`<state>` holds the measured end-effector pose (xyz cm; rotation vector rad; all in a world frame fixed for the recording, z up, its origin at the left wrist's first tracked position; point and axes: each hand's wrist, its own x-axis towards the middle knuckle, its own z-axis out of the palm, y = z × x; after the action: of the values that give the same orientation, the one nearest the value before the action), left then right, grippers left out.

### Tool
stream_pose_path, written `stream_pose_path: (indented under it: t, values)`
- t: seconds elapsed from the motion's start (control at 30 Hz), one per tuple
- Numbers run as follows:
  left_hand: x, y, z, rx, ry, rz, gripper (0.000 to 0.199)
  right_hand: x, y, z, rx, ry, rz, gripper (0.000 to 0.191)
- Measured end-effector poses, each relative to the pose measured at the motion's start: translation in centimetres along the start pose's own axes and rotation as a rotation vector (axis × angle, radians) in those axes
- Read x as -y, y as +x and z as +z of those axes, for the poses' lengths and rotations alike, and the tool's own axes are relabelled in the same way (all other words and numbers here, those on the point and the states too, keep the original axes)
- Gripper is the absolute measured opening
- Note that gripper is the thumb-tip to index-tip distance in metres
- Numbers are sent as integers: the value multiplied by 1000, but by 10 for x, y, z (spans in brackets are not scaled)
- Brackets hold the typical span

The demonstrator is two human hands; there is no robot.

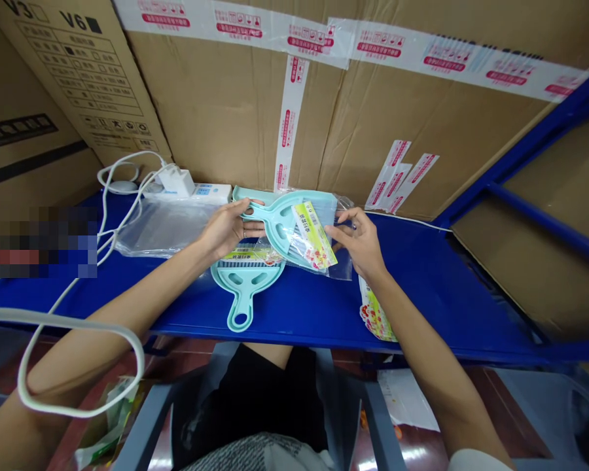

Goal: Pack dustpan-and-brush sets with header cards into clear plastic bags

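My left hand (228,229) is closed round the handle of a mint-green dustpan (273,221), held tilted above the blue table. A clear plastic bag (342,267) covers the pan end, with a yellow-green printed card (315,237) over the pan. At the bag's right edge, my right hand (359,241) pinches the plastic between thumb and fingers. Below lies a second mint dustpan (243,288), its handle toward me; a similar card and dark bristles show at its upper edge, partly covered. Near my right wrist rest several printed cards (377,317).
Flat clear bags (164,226) lie left of my left hand. A white power strip (214,192) with a plugged-in adapter (177,180) sits behind them. A white cable (83,411) loops over my left forearm. Cardboard (226,111) walls the back; a blue metal frame (520,131) stands right.
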<state>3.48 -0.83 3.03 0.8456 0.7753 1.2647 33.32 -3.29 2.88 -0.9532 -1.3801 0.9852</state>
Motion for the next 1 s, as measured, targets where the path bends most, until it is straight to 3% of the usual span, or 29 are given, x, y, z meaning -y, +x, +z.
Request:
stream_pose_path:
  t: [0.13, 0.3, 0.43, 0.67, 0.87, 1.0]
  values:
    - [1, 0, 0, -1, -2, 1, 19, -3, 2, -6, 105, -116, -91, 42]
    - [3, -1, 1, 13, 5, 8, 19, -3, 0, -10, 248, -291, -119, 56]
    - [5, -2, 2, 12, 0, 22, 21, -10, 1, -9, 159, -473, -124, 76]
    - [12, -4, 5, 8, -14, 28, 22, -20, -1, -1, -67, -627, -298, 63]
    - [9, -3, 3, -3, -26, 56, 20, -13, 1, -5, -67, -496, -309, 37]
    - [8, -3, 3, 4, -36, 62, 19, -11, 4, -8, 13, -388, -269, 47]
